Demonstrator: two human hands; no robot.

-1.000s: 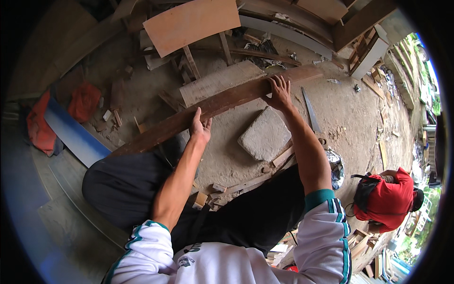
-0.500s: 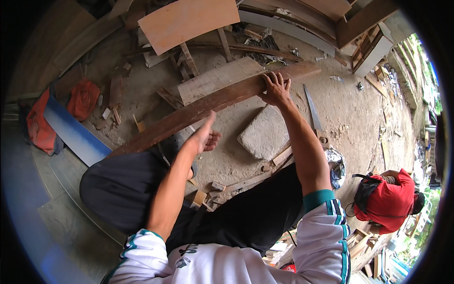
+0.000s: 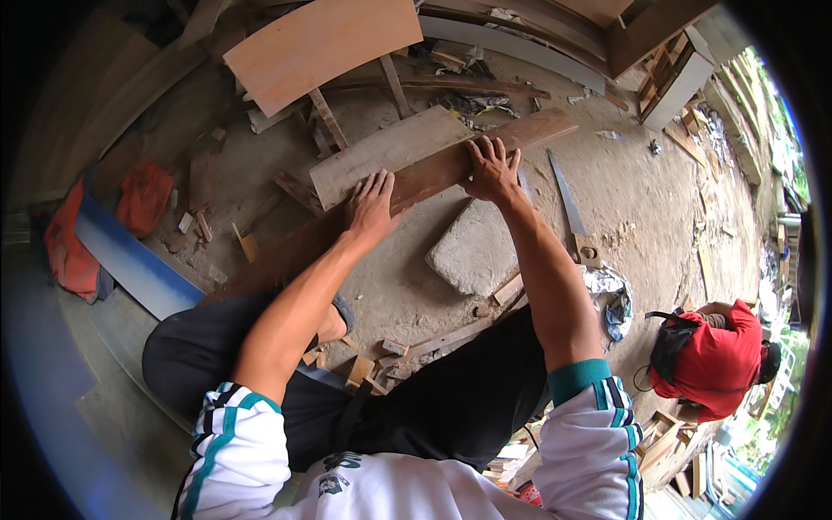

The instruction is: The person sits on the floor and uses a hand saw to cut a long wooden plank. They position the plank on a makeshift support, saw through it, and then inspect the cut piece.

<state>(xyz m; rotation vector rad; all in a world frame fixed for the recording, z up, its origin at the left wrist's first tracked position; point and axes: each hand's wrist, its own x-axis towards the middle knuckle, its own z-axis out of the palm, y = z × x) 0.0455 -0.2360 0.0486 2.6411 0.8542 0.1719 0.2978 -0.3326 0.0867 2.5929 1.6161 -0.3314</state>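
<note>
A long reddish-brown wooden plank (image 3: 433,171) slants from beside my left knee up to the far right. My right hand (image 3: 492,173) grips it toward its far right part, fingers over the top and thumb at the near edge. Farther left, my left hand (image 3: 371,206) lies across the same plank, its fingers curled over toward the far edge and its thumb hidden. Along that far edge, a paler, weathered board (image 3: 390,154) touches or nearly touches the plank. A rough pale stone block (image 3: 475,249) sits on the ground below my right hand.
A handsaw (image 3: 568,199) lies right of my right forearm. Beyond the boards stands a piece with a light brown panel top (image 3: 325,48). Orange cloth (image 3: 141,198) and a blue-white board (image 3: 130,251) are at left. A person in red (image 3: 715,360) crouches at right.
My left hand has come down onto the plank from open air beside it. My right hand keeps its hold, and the view has shifted slightly.
</note>
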